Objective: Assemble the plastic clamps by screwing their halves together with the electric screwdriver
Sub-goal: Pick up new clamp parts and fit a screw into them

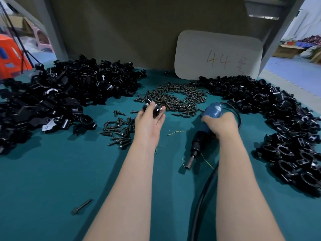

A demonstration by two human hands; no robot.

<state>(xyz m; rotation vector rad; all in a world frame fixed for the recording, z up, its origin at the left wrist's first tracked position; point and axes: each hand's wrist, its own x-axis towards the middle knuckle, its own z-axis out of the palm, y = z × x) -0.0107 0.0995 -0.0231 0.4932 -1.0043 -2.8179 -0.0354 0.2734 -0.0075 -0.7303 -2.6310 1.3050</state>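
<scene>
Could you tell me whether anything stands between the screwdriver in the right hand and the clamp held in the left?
Nothing visible does. Between the electric screwdriver in the right hand and the clamp in the left hand lies only bare mat with thin yellow threads. The bit points away from the clamp.

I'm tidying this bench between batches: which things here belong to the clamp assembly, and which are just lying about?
For the job: electric screwdriver in the right hand; clamp piece in the left hand; clamp-part piles; screws.
Lying about: card marked 44; thread scraps; probably the lone long bolt.
</scene>
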